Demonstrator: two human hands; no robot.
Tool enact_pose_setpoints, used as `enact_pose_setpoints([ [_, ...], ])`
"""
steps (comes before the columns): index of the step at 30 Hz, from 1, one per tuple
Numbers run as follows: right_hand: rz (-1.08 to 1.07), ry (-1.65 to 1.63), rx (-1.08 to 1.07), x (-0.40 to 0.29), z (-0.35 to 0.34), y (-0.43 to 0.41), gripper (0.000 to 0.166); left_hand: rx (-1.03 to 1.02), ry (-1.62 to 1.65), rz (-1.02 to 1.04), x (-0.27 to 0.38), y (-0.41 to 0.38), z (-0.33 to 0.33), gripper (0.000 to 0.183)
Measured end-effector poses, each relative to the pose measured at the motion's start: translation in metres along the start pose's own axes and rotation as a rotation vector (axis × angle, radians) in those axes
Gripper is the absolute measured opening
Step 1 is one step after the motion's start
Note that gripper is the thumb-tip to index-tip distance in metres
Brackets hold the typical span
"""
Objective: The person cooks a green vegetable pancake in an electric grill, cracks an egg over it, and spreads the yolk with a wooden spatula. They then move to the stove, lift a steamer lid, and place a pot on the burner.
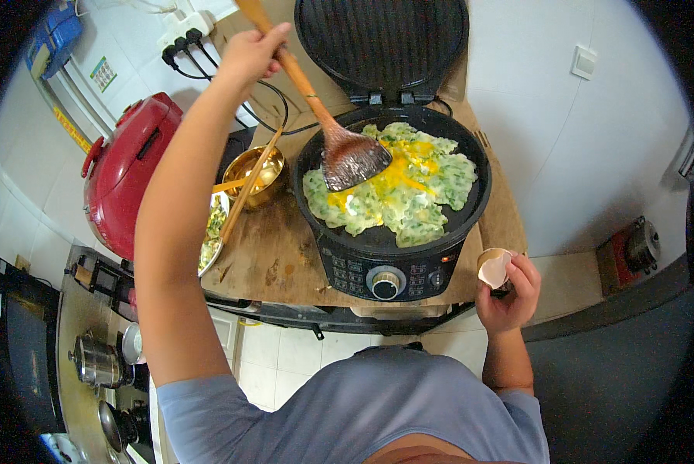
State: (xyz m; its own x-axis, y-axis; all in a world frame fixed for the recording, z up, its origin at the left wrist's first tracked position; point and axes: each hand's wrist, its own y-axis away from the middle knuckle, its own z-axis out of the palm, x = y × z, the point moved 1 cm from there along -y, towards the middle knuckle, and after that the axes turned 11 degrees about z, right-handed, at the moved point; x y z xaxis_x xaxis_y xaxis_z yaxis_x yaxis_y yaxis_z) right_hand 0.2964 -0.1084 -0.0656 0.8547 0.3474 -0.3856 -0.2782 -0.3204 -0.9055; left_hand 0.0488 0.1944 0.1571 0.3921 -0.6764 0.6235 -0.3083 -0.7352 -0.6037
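My left hand (253, 57) grips the handle of a wooden spatula (355, 156). The spatula's dark, wet blade rests over the left part of a green-flecked pancake (422, 223) in a round electric griddle (390, 240). Bright broken egg yolk (408, 165) and bits of white are spread across the pancake's top. The griddle's ridged lid (382, 40) stands raised at the back. To the right of the griddle's front, my right hand (509, 293) holds cracked eggshell (495, 269) between thumb and fingers. An orange light glows on the griddle's front panel.
Left of the griddle, a golden metal bowl (271, 174) has long wooden chopsticks (248, 188) across it. A white dish (222, 255) of chopped food lies partly behind my left arm. Beyond stands a red appliance (121, 180). Black plugs (182, 47) and cables run behind the bowl.
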Motion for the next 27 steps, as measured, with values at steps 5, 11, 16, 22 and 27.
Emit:
enact_pose_setpoints([
  [5,0.016,0.000,0.003,0.000,-0.001,0.002,0.048,-0.180,-0.066,0.017,-0.013,-0.020,0.045,0.038],
  [11,0.031,0.008,-0.007,0.002,-0.003,0.005,0.048,-0.128,-0.001,0.029,-0.026,-0.042,0.055,0.037],
  [16,0.034,0.004,0.000,0.002,-0.002,0.005,0.047,-0.030,-0.035,0.061,-0.037,-0.057,0.048,0.037],
  [22,0.029,0.000,0.015,0.002,-0.001,0.005,0.046,0.023,0.130,0.067,-0.030,-0.052,0.041,0.036],
  [27,0.027,-0.005,0.014,0.002,-0.001,0.005,0.046,0.021,-0.048,-0.035,-0.038,-0.041,0.045,0.038],
])
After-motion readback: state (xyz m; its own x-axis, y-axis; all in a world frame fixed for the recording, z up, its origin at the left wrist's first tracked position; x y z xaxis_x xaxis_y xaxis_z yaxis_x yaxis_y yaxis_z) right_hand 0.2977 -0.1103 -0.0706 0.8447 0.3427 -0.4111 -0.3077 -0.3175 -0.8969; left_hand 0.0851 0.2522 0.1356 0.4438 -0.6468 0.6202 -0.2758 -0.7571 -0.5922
